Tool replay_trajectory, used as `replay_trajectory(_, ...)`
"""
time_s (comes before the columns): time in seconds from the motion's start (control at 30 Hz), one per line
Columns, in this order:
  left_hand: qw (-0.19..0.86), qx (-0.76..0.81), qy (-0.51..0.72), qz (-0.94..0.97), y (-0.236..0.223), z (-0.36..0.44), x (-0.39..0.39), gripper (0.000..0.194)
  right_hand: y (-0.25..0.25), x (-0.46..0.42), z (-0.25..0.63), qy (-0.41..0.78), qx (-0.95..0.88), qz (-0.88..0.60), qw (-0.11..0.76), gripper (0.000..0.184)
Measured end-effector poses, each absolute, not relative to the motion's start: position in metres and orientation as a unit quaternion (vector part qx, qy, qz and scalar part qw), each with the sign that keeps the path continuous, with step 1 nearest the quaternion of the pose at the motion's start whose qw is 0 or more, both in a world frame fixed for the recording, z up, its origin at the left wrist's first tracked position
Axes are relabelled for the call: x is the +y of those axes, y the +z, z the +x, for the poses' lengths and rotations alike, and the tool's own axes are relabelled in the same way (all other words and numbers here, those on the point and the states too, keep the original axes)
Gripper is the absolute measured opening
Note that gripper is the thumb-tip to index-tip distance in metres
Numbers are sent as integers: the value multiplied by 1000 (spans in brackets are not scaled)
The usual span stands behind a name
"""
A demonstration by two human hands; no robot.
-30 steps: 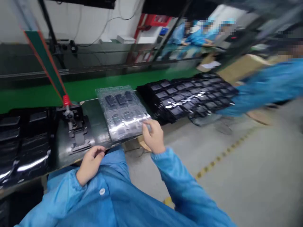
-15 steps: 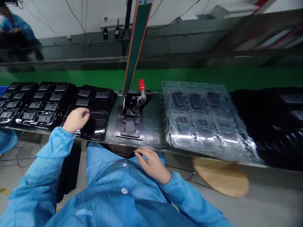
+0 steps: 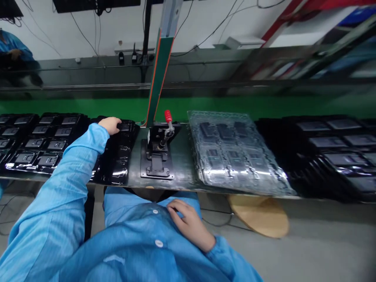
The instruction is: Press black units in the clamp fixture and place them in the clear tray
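The left hand (image 3: 110, 125), at the end of a blue sleeve (image 3: 70, 164), lies on the far end of a black tray stack (image 3: 116, 166), its fingers curled over the stack's top edge. Whether it grips the tray or only rests there cannot be told. The stack stands on a dark table (image 3: 183, 168), just left of a metal clamp fixture (image 3: 155, 156) with a red handle (image 3: 168, 115).

The right hand (image 3: 190, 221) rests on the front of the person's blue smock (image 3: 147, 231), below the table's near edge. Its fingers are loosely bent and it holds nothing.

Left of the stack, and nearly touching it, lie more black trays (image 3: 38, 149), their rows of pockets holding flat dark parts. Right of the fixture lies a clear plastic tray stack (image 3: 235, 152) with dark parts showing through it. Just beyond that, a wider spread of black trays (image 3: 331, 152) covers the right end of the table. A round wooden stool seat (image 3: 258, 215) shows below the table edge, on the right.

Behind the table run a green strip (image 3: 205, 107) and a green post with orange edges (image 3: 160, 66). Cables (image 3: 211, 29) hang on the white wall beyond. A person in blue (image 3: 13, 51) sits far off to the left.
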State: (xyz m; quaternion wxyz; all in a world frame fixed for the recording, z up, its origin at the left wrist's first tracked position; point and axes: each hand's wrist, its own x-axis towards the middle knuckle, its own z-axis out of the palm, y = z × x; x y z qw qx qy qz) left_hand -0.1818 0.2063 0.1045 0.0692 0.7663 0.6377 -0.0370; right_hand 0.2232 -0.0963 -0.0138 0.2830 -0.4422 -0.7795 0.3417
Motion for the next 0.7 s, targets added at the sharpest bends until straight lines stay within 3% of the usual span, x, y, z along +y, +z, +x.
replay_trajectory(0.37, 64, 600, -100, 791, 100, -188, 225, 69, -24, -113, 242, 332, -747, -487, 309, 23)
replay_trajectory(0.7, 41, 596, -115, 794, 103, -189, 223, 69, -19, -102, 237, 345, -754, -467, 308, 23)
